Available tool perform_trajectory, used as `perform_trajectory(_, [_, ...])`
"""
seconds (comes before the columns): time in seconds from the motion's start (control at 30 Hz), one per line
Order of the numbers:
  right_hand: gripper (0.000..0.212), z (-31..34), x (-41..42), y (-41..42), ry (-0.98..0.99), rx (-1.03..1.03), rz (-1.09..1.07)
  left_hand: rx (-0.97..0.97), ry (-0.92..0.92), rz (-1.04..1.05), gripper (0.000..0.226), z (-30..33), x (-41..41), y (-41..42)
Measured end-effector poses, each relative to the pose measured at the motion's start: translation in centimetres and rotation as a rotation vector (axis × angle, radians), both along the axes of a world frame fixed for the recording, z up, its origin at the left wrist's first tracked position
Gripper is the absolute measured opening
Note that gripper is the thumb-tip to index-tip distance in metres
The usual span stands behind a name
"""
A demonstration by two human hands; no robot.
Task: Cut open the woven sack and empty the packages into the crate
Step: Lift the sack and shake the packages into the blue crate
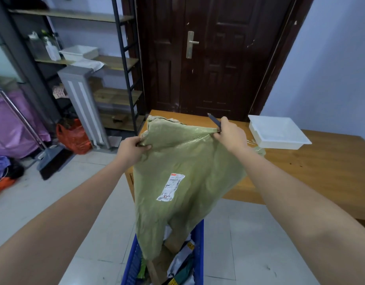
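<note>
Directly ahead, a person stands over a blue crate (200, 249) on the floor, holding a green woven sack (185, 161) upside down above it with both arms stretched forward. The left hand (132, 150) is closed tight, pinching a bunched corner of the sack's upper edge. The right hand (231, 133) is closed too, gripping the opposite corner, and the same fist also holds a dark cutter (214, 121) that pokes up and away from the fabric. Keeping the blade in that hand seems a way to avoid setting it down while shaking the sack out.

Holding the two corners high and apart spreads the sack and lets its open lower end hang into the crate, so whatever is inside can slide straight down. The sack hangs limp and looks nearly flat, which suggests most of its load is out.

The sack itself is thin, pale olive-green plastic weave, slightly glossy and creased, with a white shipping label (173, 187) stuck near its middle. Its bottom edge drapes over the packages (183, 262) already lying in the crate: grey and white mailer bags and brown cardboard, jumbled together.

Behind the sack is a wooden table (321, 161) with a white tray (278, 132) on it, well apart from the hands. A dark door (218, 68) stands beyond.
</note>
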State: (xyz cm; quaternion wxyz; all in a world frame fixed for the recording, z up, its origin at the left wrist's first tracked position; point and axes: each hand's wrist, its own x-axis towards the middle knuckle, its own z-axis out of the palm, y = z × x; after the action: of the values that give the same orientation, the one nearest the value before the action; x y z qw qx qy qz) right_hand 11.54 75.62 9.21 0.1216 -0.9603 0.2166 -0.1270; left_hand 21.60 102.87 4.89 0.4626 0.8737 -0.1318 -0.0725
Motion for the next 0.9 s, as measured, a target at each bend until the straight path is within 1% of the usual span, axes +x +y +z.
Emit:
perform_trajectory(0.03, [0.022, 0.2, 0.0, -0.3, -0.003, -0.007, 0.001, -0.015, 0.013, 0.01, 0.025, 0.3, 0.0, -0.2])
perform_trajectory(0.1, [0.022, 0.6, 0.0, -0.7, -0.033, 0.023, -0.008, -0.123, 0.087, 0.013, 0.019, 1.0, -0.3, -0.4])
perform_trajectory(0.17, [0.022, 1.1, 0.0, -0.8, -0.068, 0.12, -0.019, -0.264, 0.173, -0.025, 0.004, 1.6, -0.8, -0.9])
perform_trajectory(0.2, [0.024, 1.3, 0.1, -0.9, -0.096, 0.207, -0.016, -0.317, 0.21, -0.048, 0.001, 1.9, -1.2, -1.3])
perform_trajectory(0.27, [0.034, 1.7, 0.4, -0.6, -0.167, 0.42, 0.012, -0.397, 0.258, -0.103, 0.003, 2.6, -2.2, -2.3])
perform_trajectory(0.33, [0.04, 2.4, 0.7, 0.2, -0.235, 0.638, 0.058, -0.437, 0.265, -0.187, 0.011, 3.3, -3.1, -3.7])
perform_trajectory(0.4, [0.042, 3.0, 0.8, 1.4, -0.289, 0.825, 0.095, -0.445, 0.294, -0.257, 0.019, 3.9, -3.9, -5.1])
perform_trajectory(0.47, [0.041, 3.5, 0.9, 2.7, -0.304, 0.915, 0.13, -0.459, 0.334, -0.292, 0.031, 4.3, -4.7, -6.4])
perform_trajectory(0.5, [0.037, 3.7, 0.9, 3.4, -0.31, 0.95, 0.15, -0.465, 0.32, -0.315, 0.043, 4.4, -5.1, -7.0])
perform_trajectory(0.53, [0.029, 3.9, 1.0, 4.1, -0.324, 0.991, 0.174, -0.454, 0.276, -0.348, 0.06, 4.5, -5.4, -7.6])
perform_trajectory(0.57, [0.015, 4.2, 0.9, 4.7, -0.323, 1.043, 0.199, -0.429, 0.228, -0.385, 0.078, 4.4, -5.8, -8.2])
perform_trajectory(0.6, [0.001, 4.5, 0.7, 5.4, -0.329, 1.099, 0.218, -0.405, 0.189, -0.414, 0.092, 4.3, -6.3, -8.6])
perform_trajectory(0.63, [0.009, 4.8, 0.5, 5.9, -0.337, 1.141, 0.217, -0.389, 0.16, -0.43, 0.099, 4.4, -6.8, -8.9])
perform_trajectory(0.7, [0.008, 5.6, 0.2, 6.7, -0.367, 1.198, 0.197, -0.35, 0.093, -0.468, 0.104, 4.2, -7.2, -9.2])
perform_trajectory(0.77, [0.008, 6.6, -0.2, 7.4, -0.421, 1.249, 0.172, -0.29, 0.012, -0.571, 0.116, 4.0, -7.2, -9.3])
perform_trajectory(0.83, [0.01, 7.4, -0.5, 7.6, -0.494, 1.312, 0.107, -0.205, -0.033, -0.68, 0.133, 4.1, -7.5, -9.1])
perform_trajectory(0.9, [0.011, 8.1, -0.8, 7.9, -0.577, 1.353, 0.01, -0.136, -0.078, -0.749, 0.141, 4.2, -8.0, -8.9])
